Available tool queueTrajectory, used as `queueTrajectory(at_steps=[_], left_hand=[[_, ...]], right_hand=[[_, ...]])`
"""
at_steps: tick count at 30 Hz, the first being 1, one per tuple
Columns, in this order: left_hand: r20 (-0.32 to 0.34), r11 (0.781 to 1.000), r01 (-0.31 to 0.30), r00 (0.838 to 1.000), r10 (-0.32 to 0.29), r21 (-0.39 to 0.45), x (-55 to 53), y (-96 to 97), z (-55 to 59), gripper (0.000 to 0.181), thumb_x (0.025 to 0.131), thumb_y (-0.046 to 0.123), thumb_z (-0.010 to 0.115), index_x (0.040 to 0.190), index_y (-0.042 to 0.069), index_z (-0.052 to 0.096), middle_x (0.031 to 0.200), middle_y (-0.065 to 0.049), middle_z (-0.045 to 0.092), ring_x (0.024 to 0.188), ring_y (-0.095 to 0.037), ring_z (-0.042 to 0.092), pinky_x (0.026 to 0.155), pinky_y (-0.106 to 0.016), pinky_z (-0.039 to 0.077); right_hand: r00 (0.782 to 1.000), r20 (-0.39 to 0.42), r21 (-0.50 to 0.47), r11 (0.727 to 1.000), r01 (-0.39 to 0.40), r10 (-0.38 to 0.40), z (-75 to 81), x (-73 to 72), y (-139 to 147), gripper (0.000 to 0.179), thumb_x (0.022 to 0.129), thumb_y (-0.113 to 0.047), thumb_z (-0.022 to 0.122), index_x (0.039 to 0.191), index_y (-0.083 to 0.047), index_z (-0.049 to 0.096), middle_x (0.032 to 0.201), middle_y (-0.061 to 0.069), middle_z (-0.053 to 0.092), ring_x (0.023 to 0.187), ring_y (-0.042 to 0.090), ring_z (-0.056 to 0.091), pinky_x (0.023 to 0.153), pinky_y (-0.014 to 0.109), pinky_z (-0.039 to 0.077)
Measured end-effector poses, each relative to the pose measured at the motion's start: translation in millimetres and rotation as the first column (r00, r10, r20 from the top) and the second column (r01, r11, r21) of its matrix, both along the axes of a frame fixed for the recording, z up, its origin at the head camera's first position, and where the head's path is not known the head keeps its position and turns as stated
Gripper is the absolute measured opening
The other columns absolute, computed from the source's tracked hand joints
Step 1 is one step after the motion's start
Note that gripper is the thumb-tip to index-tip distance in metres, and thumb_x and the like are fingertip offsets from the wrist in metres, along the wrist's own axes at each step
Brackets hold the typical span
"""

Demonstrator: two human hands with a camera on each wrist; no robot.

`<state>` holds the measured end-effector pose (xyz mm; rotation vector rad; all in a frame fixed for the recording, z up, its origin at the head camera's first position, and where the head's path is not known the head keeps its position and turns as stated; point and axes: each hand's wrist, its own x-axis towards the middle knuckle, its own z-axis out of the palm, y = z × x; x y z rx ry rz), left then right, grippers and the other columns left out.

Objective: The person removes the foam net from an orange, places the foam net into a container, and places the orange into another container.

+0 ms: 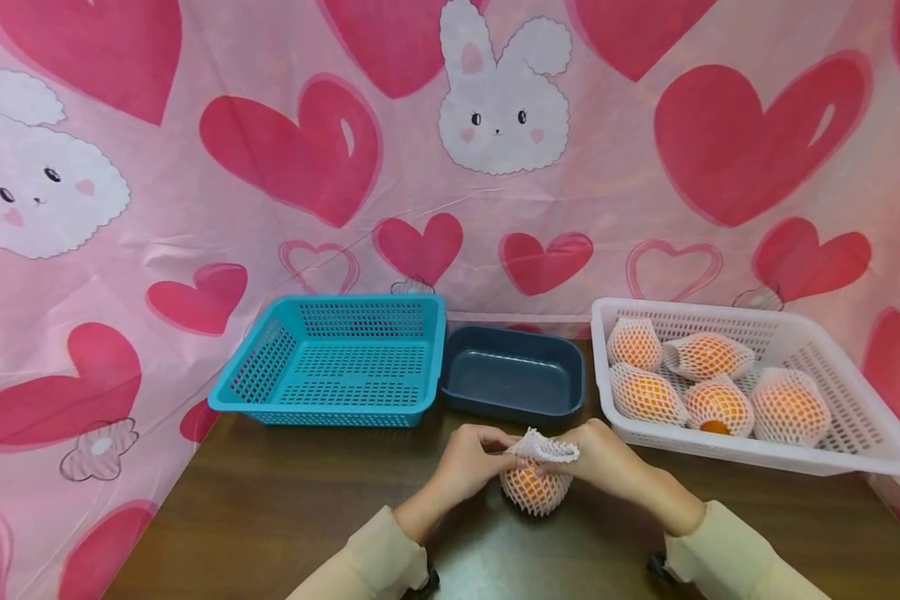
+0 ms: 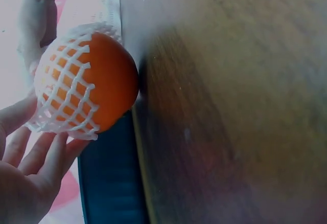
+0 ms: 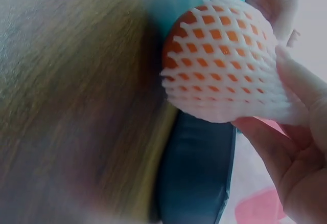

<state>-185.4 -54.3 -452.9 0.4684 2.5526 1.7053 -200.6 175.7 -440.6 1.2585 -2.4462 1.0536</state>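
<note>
While your left hand (image 1: 471, 461) pinches one side of the foam net (image 3: 219, 106), the orange (image 2: 115, 81) sits inside, in front of the dark tray (image 1: 513, 379); your right hand (image 1: 596, 454) pinches the other side. Expect firm, fairly heavy fruit, the net soft; cup the orange's middle. No writing is readable.

Soft glare on the tabletop (image 1: 510, 558) in the evenly lit head view; haze and blur in both wrist views.

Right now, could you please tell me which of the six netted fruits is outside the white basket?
The netted fruit held between the two hands, in front of the dark tray; the other five fruits lie inside the white basket.
</note>
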Motion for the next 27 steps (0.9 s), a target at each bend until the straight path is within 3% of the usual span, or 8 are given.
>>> queueTrajectory(at_steps=[5, 10, 14, 18, 22, 27], left_hand=[[-0.027, 0.999, -0.030, 0.999, 0.030, 0.012, -1.5, -2.1, 1.0, 0.013, 0.082, 0.012, 0.088, 0.091, 0.006, 0.081, 0.087, 0.002, 0.077, 0.081, -0.008, 0.070, 0.073, -0.024, 0.057], [-0.028, 0.999, -0.023, 0.999, 0.025, 0.042, -3.3, -2.9, -0.6, 0.014, 0.088, 0.011, 0.082, 0.099, 0.003, 0.078, 0.096, -0.004, 0.077, 0.088, -0.013, 0.071, 0.079, -0.028, 0.058], [0.045, 0.999, 0.011, 0.999, -0.014, 0.053, -3.3, -4.5, -2.0, 0.022, 0.091, 0.015, 0.079, 0.109, 0.002, 0.074, 0.106, -0.006, 0.075, 0.100, -0.020, 0.071, 0.086, -0.034, 0.058], [0.088, 0.998, 0.064, 0.994, -0.065, 0.013, -3.0, -6.1, -1.6, 0.031, 0.087, 0.019, 0.083, 0.113, 0.005, 0.073, 0.106, -0.002, 0.074, 0.099, -0.019, 0.068, 0.083, -0.031, 0.056], [0.050, 0.998, 0.059, 0.997, -0.058, -0.015, -2.9, -7.9, 0.6, 0.028, 0.083, 0.016, 0.085, 0.106, 0.005, 0.075, 0.098, 0.001, 0.074, 0.088, -0.015, 0.065, 0.074, -0.027, 0.054], [-0.005, 0.999, 0.039, 0.999, -0.039, -0.020, -2.7, -8.6, 0.4, 0.021, 0.081, 0.013, 0.086, 0.098, 0.005, 0.076, 0.091, 0.003, 0.074, 0.085, -0.011, 0.064, 0.072, -0.025, 0.053]], right_hand=[[1.000, 0.002, -0.034, 0.999, 0.019, -0.019, -0.1, 0.8, -3, 0.013, 0.078, -0.012, 0.089, 0.088, -0.009, 0.081, 0.083, -0.005, 0.077, 0.075, -0.003, 0.065, 0.060, 0.017, 0.053], [0.983, 0.185, 0.018, 1.000, 0.012, -0.015, -2.5, -0.1, 1, 0.037, 0.080, -0.022, 0.089, 0.108, -0.002, 0.075, 0.099, 0.001, 0.076, 0.089, 0.005, 0.067, 0.073, 0.027, 0.057], [0.958, 0.288, 0.092, 0.995, -0.027, 0.000, -6.0, -0.8, 6, 0.053, 0.080, -0.028, 0.089, 0.118, 0.003, 0.069, 0.105, 0.001, 0.074, 0.093, 0.004, 0.063, 0.078, 0.029, 0.056], [0.947, 0.320, 0.065, 0.997, -0.040, 0.017, -10.2, -1.0, 6, 0.042, 0.083, -0.025, 0.087, 0.112, 0.000, 0.071, 0.093, -0.008, 0.073, 0.082, 0.000, 0.062, 0.069, 0.026, 0.055], [0.945, 0.326, 0.016, 1.000, -0.026, 0.019, -13.5, -0.7, 1, 0.032, 0.084, -0.022, 0.086, 0.106, -0.003, 0.074, 0.088, -0.010, 0.072, 0.077, -0.001, 0.062, 0.065, 0.025, 0.055], [0.957, 0.288, -0.008, 1.000, -0.006, 0.008, -17.5, 1.4, -2, 0.026, 0.083, -0.018, 0.086, 0.101, -0.003, 0.076, 0.089, -0.007, 0.074, 0.078, 0.000, 0.063, 0.066, 0.026, 0.055]])
